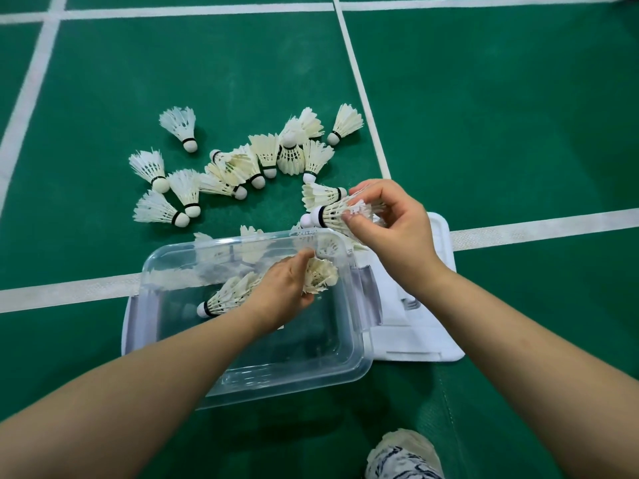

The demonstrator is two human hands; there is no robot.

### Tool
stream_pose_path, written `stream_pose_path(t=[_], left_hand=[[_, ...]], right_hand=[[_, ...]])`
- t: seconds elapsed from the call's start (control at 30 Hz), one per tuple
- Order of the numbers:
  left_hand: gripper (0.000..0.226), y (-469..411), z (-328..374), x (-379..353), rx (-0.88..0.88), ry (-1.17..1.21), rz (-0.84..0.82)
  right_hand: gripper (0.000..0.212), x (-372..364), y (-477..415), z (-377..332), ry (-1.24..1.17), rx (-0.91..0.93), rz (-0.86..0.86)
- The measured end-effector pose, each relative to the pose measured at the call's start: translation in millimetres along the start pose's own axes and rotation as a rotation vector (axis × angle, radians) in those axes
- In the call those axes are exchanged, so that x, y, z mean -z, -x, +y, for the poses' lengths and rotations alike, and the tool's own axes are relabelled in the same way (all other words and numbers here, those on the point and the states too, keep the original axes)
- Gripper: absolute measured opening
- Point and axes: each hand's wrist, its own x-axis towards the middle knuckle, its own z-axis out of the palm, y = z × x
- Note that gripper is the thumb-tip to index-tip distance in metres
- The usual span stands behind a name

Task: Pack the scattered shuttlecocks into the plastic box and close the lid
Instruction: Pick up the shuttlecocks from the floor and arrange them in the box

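Right grip [397,223] half-hides shuttlecock [328,214] skirt (box [294,357] blurs others).

Bright, even light falls from overhead, so the green floor [501,115] reads flat and shadows stay faint, with only a soft dark patch below the plastic box [294,371] at lower centre. Pale glare streaks the box's clear far wall. The white court lines [359,81] bow toward the frame edges, a wide-angle bend. The shuttlecocks [179,127] at centre look sharp, while the forearms [103,409] in the bottom corners go slightly soft.
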Motion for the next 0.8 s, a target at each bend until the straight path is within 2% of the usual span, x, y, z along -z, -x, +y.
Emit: stream_pose_path(t=[0.33,0.57,0.8], left_hand=[[0.049,-6,-9,-2,-0.164,-0.246,-0.045],[0.062,-8,-2,-4,-0.094,-0.501,-0.15],[0.077,-8,-1,-8,-0.026,-0.494,-0.145]], right_hand=[[0.018,1,4,4,0.0,-0.017,-0.003],[0.018,-2,4,2,0.01,-0.016,-0.014],[0.019,-1,4,1,0.01,-0.036,-0.023]])
